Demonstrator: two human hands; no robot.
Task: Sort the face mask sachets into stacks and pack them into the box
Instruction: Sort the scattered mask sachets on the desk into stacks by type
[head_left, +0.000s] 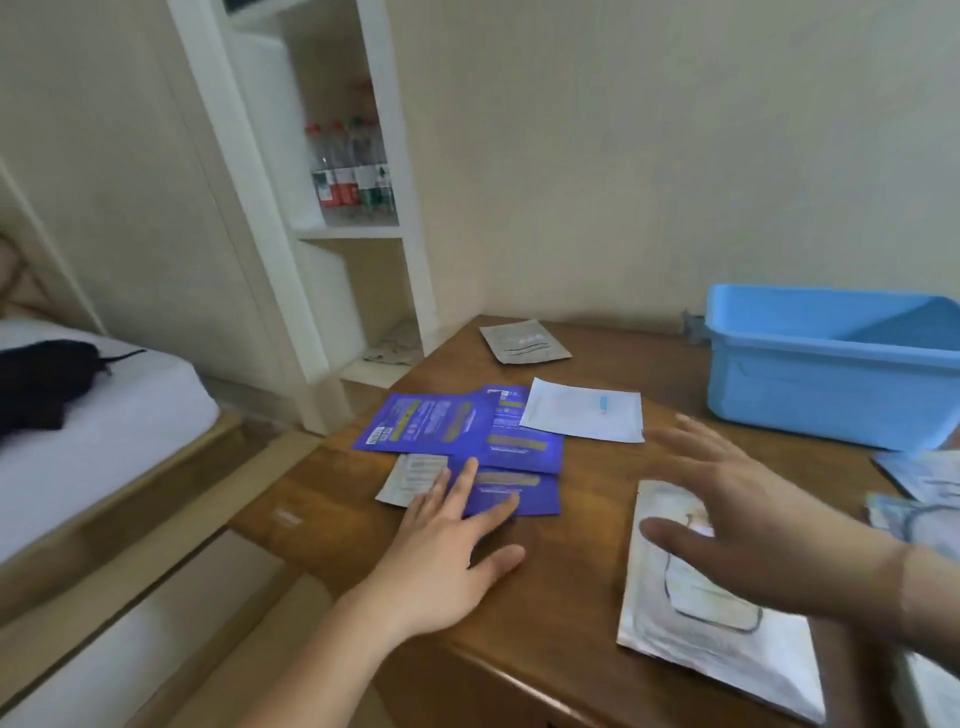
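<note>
Silver sachet (727, 623), nearest item: one large foil face mask sachet with a dark outline drawing, lying flat at the near right of the wooden table (587, 571). Right hand (769, 525) hovers over its upper part, fingers spread, gripping nothing; contact with the foil cannot be told because of blur.

Blue sachets (467, 447): three or more purple-blue packs, overlapping loosely at the table's middle left. Left hand (447, 551) lies open and flat, fingertips resting on the nearest blue pack, holding nothing.

Small pale sachet (413, 478): partly tucked under the blue group at its left edge, just beside the left fingertips.

White sachet (582, 415): flat, touching the right side of the blue group, small blue mark on its face.

Grey sachet (524, 340): alone at the far edge of the table, well apart from the others.

Further pale sachets (919, 478): cut off at the right edge of view; count unclear.

Blue plastic box (831, 364): far right of the table; the visible part of its interior shows nothing packed.

Progress, judged: early. No squared stacks are formed and sorting by kind remains, then packing.

Writing: printed panels and a barcode show on the blue packs; none is readable.

Beyond the table: shelf with bottles (353, 166), bed (93, 415) at left.
</note>
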